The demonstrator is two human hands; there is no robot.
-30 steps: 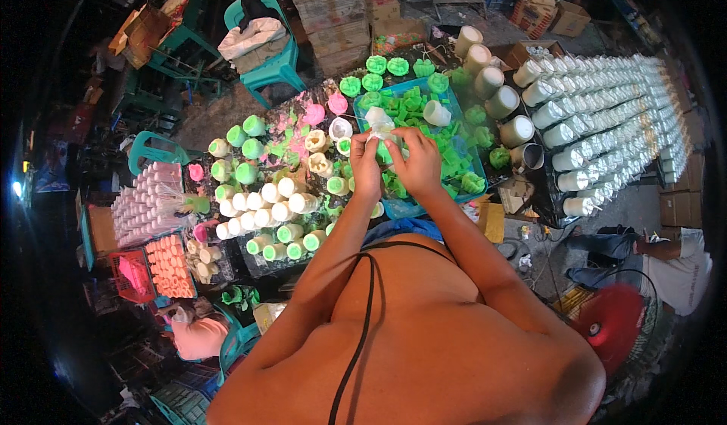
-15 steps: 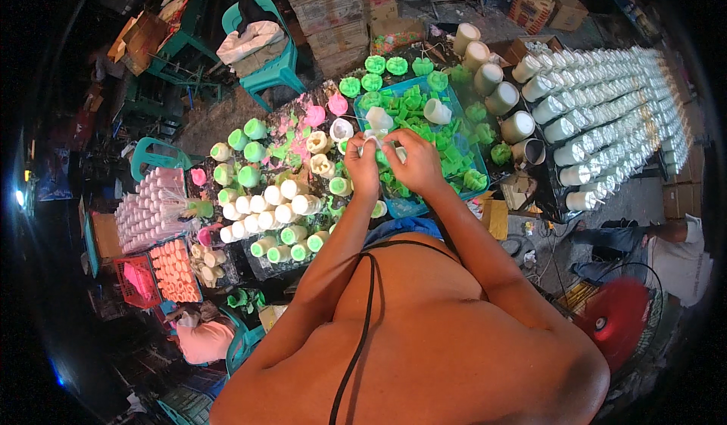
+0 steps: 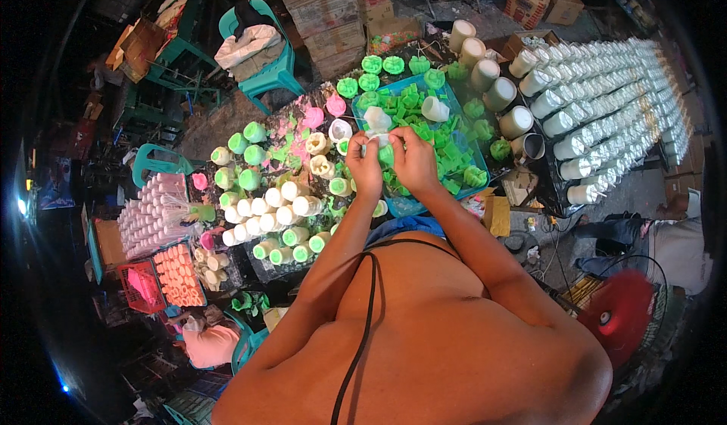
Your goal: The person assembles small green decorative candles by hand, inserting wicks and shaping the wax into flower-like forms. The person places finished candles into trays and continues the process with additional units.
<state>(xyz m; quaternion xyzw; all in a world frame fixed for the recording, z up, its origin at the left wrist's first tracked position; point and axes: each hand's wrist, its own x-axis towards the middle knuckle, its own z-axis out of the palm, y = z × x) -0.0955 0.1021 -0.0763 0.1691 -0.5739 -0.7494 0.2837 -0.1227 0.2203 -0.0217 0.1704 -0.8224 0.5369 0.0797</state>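
Note:
My left hand (image 3: 365, 166) and my right hand (image 3: 415, 164) are close together over the near left part of a blue tray (image 3: 463, 130). Both are closed, fingertips pinching a small whitish piece (image 3: 381, 138) between them; its exact kind is too small to make out. Just beyond it is a translucent white faceted cup (image 3: 376, 118), and another whitish cup (image 3: 435, 108) lies tilted farther right. Bright green angular pieces (image 3: 415, 98) fill much of the tray. Left of my hands stand cream-coloured hollow moulds (image 3: 321, 166) and a white-rimmed cup (image 3: 341, 130).
Rows of white cylinders (image 3: 284, 214) and green-topped cylinders (image 3: 281, 255) cover the table's left side. Tall cream cylinders (image 3: 500, 93) line the right, beside many white wicked cylinders (image 3: 575, 122). A red fan (image 3: 617, 317) stands at lower right, near a person (image 3: 674, 251). Another person (image 3: 210, 343) sits lower left.
Both hands have shifted slightly, the right-hand fingers now straighter around the whitish piece, which shows more clearly. The view has tilted a little; the cups and tray contents look unchanged.

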